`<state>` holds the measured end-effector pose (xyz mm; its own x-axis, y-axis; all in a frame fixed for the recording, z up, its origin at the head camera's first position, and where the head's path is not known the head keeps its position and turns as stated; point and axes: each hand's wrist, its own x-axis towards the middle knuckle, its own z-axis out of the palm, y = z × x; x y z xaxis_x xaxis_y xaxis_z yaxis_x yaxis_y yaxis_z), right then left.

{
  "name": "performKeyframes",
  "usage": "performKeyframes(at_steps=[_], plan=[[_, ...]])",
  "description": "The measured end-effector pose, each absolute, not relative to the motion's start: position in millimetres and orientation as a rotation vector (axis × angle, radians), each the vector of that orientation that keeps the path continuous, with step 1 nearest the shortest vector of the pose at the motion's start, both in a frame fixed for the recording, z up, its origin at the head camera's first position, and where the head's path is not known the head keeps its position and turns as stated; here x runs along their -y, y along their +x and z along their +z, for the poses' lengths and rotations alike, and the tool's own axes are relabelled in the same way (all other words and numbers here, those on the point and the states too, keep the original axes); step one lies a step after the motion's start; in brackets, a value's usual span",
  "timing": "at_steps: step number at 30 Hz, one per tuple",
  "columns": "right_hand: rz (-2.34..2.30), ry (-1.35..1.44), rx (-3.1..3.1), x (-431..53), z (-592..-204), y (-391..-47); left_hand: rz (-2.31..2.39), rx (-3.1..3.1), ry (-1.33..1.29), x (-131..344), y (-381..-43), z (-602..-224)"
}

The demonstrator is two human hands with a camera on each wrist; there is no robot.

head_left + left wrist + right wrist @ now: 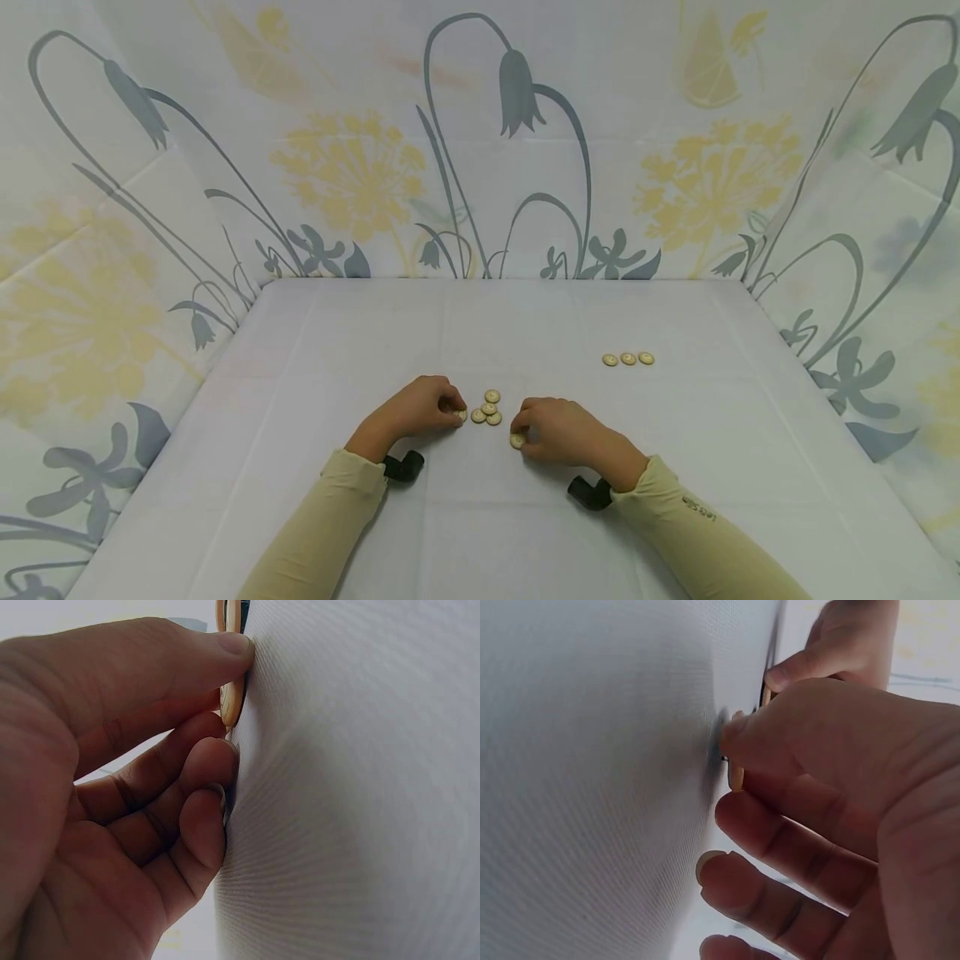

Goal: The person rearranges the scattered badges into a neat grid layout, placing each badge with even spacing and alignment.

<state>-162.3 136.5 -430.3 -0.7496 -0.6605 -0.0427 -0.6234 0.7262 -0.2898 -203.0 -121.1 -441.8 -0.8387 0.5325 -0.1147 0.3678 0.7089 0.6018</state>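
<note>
Four pale discs (490, 409) lay clustered on the white tabletop (360, 333) (one overlapped its neighbours) between the two hands. Just left of them, the left hand (417, 408) pinched a fifth disc (462, 414) between thumb and fingers; just right, the right hand (564, 431) pinched a sixth disc (517, 441). Three more discs (628, 359) sat in a row farther off, to the right.

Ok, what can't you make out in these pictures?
Head view: markings on the row of three discs, too small to read.
Left wrist view: disc in the left hand, partly behind its thumb.
Right wrist view: disc in the right hand, partly behind its thumb.
</note>
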Motion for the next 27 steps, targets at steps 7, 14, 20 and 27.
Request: performKeyframes(at_steps=[7, 14, 20, 27], plan=[[-0.434, -0.98, -2.81, -140.7, -429.7, -164.8, 0.833, -2.639, 0.713, 121.5, -203.3, -442.4], [-0.44, -0.983, -2.843, -148.3, -431.0, -167.2, 0.842, -2.634, 0.718, 123.1, -203.9, -443.7], [-0.457, -0.995, -2.868, -157.6, -430.0, -168.6, 0.845, -2.634, 0.722, 123.0, -203.2, -445.1], [-0.468, -0.932, -2.9, -169.2, -429.8, -172.1, 0.83, -2.65, 0.737, 123.6, -204.1, -447.1]])
